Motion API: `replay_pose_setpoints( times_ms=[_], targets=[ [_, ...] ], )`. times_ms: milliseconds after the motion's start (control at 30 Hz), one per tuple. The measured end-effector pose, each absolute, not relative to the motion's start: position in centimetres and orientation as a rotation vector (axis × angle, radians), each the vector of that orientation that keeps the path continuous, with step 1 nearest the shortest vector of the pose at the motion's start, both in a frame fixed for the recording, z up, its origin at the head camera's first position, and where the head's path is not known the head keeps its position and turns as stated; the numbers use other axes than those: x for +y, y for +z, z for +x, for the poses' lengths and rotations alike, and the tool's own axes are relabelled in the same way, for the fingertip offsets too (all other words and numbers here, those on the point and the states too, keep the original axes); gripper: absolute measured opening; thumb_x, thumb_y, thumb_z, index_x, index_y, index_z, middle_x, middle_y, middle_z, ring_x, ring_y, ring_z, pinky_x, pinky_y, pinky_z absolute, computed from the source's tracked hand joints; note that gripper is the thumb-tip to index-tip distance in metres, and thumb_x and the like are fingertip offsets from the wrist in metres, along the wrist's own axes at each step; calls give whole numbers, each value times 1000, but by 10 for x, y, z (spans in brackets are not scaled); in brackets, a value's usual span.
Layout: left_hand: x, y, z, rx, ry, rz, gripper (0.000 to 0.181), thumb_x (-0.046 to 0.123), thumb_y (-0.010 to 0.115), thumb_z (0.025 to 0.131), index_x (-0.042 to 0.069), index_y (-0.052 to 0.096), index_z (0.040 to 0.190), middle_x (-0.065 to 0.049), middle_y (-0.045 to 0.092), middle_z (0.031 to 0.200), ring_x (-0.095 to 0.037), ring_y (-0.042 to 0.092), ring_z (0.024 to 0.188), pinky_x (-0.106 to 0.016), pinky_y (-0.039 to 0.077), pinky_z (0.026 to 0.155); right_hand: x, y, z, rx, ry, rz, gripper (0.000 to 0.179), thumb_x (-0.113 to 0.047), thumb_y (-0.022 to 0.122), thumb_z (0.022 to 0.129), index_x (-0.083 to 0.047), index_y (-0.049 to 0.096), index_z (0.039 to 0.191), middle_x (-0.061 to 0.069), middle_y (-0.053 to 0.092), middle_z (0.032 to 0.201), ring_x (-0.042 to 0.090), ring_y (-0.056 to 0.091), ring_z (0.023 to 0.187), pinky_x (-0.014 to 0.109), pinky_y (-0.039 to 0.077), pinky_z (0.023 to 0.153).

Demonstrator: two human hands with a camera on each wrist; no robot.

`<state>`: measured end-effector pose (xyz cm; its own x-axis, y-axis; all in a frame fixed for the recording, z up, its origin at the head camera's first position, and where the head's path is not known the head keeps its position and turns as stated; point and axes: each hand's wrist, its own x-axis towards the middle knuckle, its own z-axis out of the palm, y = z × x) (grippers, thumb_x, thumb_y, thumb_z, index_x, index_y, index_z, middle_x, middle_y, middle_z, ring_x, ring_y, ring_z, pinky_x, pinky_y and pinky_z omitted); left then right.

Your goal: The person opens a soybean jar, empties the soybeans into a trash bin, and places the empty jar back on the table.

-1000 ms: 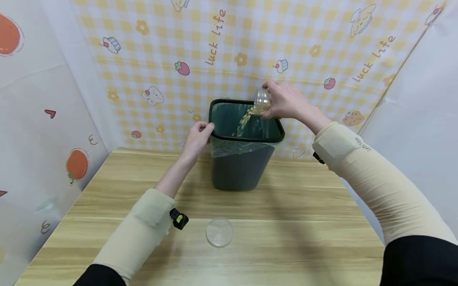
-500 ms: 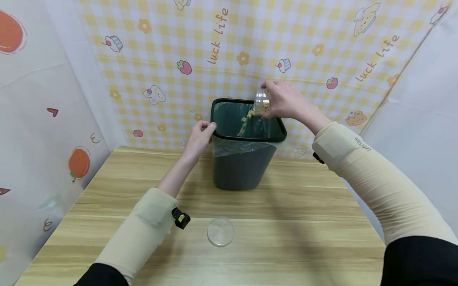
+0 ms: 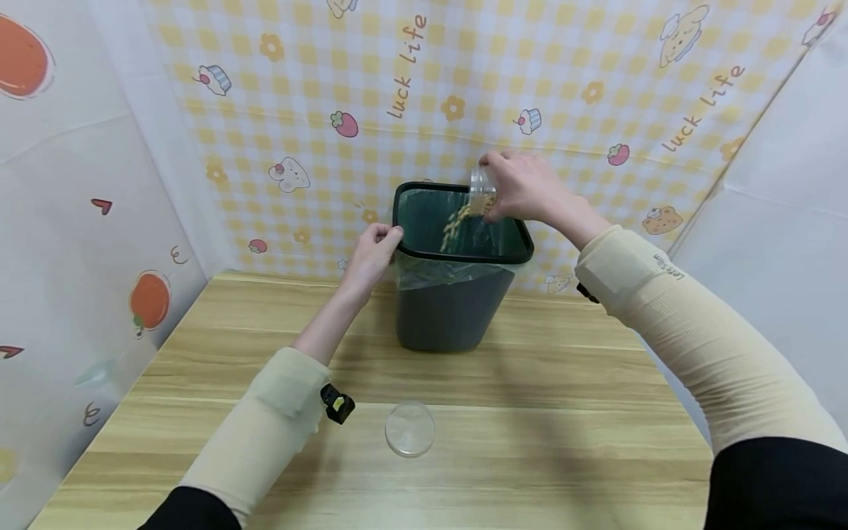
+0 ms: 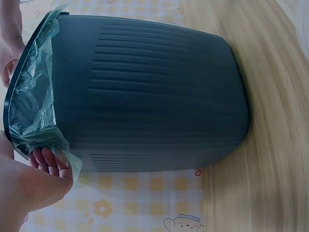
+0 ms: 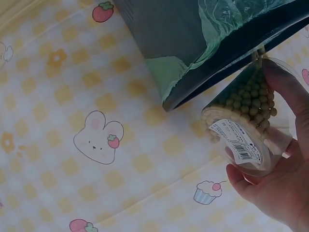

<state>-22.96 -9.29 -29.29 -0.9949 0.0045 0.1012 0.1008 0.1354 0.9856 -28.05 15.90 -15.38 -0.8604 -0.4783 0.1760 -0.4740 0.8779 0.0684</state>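
Observation:
My right hand (image 3: 526, 188) grips a clear plastic jar (image 3: 482, 190), tipped sideways over the rim of a dark grey trash can (image 3: 447, 309). Round yellowish beans (image 3: 456, 224) stream from its mouth into the can. In the right wrist view more beans (image 5: 246, 104) lie inside the jar, and its base carries a white barcode label (image 5: 237, 140). On the can's left side my left hand (image 3: 371, 258) pinches the rim and the thin green liner bag (image 4: 36, 92) folded over it. The bottom of the can's inside is hidden.
A clear round lid (image 3: 409, 429) lies on the wooden table (image 3: 530, 456) in front of the can. Behind the can hangs a yellow checked cloth (image 3: 298, 96). White sheets (image 3: 782, 213) close off both sides.
Beans keep pouring from the jar, and fewer show in it now. My right hand tips the jar slightly further. The whole view has shifted a little, while my left hand stays at the rim.

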Motion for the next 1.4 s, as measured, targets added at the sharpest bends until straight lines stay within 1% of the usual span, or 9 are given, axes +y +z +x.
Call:
replay_pose_setpoints(
  times_ms=[133,267,533,667,833,900,1133,1267,1400],
  targets=[
    [-93,-293,-230,-2308,-2025,-101,38,38,53,104,6,53,123,-3,49,94,-19,51,89,-37,46,89,156,-154,-281,-2864,-58,746,91,-34,91,74,-6,45,147,22,57,139,42,61,112,59,44,101],
    [-93,-293,-230,-2294,-2043,-105,37,37,53,104,5,53,122,-3,49,94,-20,51,89,-45,47,96,153,-155,-282,-2868,-70,758,91,-33,90,75,-7,44,149,23,56,142,43,59,115,60,43,103],
    [-92,-292,-229,-2290,-2045,-110,35,37,53,104,5,53,120,-2,49,93,-19,51,89,-31,45,84,146,-153,-279,-2870,-88,777,88,-29,89,75,-9,45,148,23,56,140,44,56,120,61,41,106],
    [-92,-292,-229,-2280,-2052,-105,34,36,53,104,5,52,120,-3,48,91,-19,50,87,-32,45,84,144,-153,-279,-2857,-107,803,88,-29,89,74,-9,46,148,23,56,142,45,54,122,61,40,107],
    [-92,-293,-229,-2278,-2045,-100,36,37,53,104,6,53,121,-3,48,92,-19,49,87,-40,47,92,141,-153,-280,-2850,-132,810,89,-28,90,72,-9,46,147,22,55,144,46,50,129,61,36,111],
    [-92,-293,-229,-2282,-2041,-98,36,37,53,104,6,53,122,-3,49,93,-19,49,87,-41,47,92,140,-153,-279,-2847,-138,815,89,-28,91,72,-9,47,147,23,54,145,47,49,132,62,35,113],
    [-92,-293,-228,-2282,-2035,-99,36,37,52,104,6,52,121,-3,49,95,-18,49,88,-31,45,85,136,-151,-279,-2817,-185,838,87,-27,92,71,-8,50,145,23,55,143,47,48,131,61,34,114],
    [-91,-293,-228,-2270,-2043,-104,35,37,52,103,6,52,120,-3,48,94,-18,49,87,-30,45,84,135,-151,-279,-2800,-216,849,87,-26,92,72,-9,50,145,24,55,141,47,48,129,61,36,111],
    [-91,-294,-229,-2263,-2046,-100,34,37,53,103,6,52,118,-3,48,93,-18,48,87,-32,45,85,135,-152,-279,-2782,-238,872,88,-25,94,70,-8,51,145,23,54,142,47,46,131,61,35,113]
  ],
)
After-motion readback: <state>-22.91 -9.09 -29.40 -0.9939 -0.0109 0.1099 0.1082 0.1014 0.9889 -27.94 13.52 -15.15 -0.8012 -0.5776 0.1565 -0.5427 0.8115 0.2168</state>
